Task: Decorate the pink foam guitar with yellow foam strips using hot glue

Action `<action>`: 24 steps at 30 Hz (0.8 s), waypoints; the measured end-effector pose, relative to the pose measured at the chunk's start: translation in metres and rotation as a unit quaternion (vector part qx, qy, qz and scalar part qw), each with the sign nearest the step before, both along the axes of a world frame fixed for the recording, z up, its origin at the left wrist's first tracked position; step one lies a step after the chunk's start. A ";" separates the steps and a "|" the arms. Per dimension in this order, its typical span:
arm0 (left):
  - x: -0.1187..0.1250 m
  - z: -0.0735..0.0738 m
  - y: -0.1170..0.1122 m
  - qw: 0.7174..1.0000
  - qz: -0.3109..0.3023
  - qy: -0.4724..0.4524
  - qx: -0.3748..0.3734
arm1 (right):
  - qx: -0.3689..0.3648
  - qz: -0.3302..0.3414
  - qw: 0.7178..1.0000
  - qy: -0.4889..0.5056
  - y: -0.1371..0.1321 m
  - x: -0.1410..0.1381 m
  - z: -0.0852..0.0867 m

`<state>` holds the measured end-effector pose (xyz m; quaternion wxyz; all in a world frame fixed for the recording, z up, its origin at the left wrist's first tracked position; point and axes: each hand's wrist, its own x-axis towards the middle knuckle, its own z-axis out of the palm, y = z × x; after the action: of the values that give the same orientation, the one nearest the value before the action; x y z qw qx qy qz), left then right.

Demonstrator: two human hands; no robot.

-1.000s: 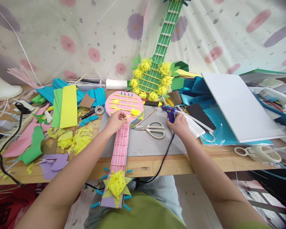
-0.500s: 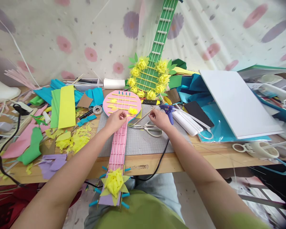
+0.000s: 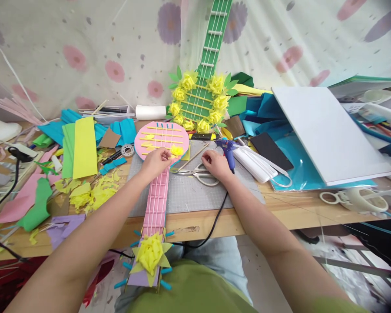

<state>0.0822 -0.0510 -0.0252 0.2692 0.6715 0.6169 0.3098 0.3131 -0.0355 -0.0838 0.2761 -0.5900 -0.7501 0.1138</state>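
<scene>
A pink toy guitar [image 3: 156, 187] made of paper or card lies with its round body on the cutting mat [image 3: 195, 195] and its neck toward me. White strings and yellow strips cross it. My left hand [image 3: 157, 160] is pinched over the lower body, beside a small yellow paper flower [image 3: 176, 150]; whatever is between the fingertips is too small to make out. My right hand [image 3: 217, 164] rests above the mat with fingers curled together, next to the scissors [image 3: 203, 175] and a blue glue gun [image 3: 227, 152]. Its fingertips hide anything they hold.
A green paper guitar [image 3: 198, 102] with yellow flowers leans against the curtain. Yellow paper scraps [image 3: 94, 191] and coloured sheets lie left. A white board [image 3: 329, 134] stands at right near a tape roll [image 3: 368, 200]. A black cord [image 3: 215, 221] hangs over the table edge.
The whole view has shifted slightly, so things appear further left. Both hands stay in nearly the same places, the left still pinched by the yellow flower.
</scene>
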 end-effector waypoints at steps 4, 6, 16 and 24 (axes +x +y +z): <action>0.002 0.003 0.002 1.000 -0.007 0.024 -0.013 | 0.003 -0.002 1.000 0.023 -0.001 0.001 0.000; 0.001 0.001 0.005 0.999 -0.011 0.027 -0.014 | 0.004 0.000 1.000 0.028 -0.002 0.001 0.001; -0.002 -0.009 0.019 0.998 -0.008 0.059 -0.022 | 0.006 0.006 0.999 0.031 -0.001 0.001 0.000; 0.003 0.000 0.019 0.997 -0.010 0.073 -0.035 | 0.011 0.009 0.999 0.031 -0.001 0.001 0.000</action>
<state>0.0850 -0.0325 -0.0254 0.2503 0.6887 0.6386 0.2353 0.3139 -0.0368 -0.0837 0.3043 -0.5768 -0.7475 0.1262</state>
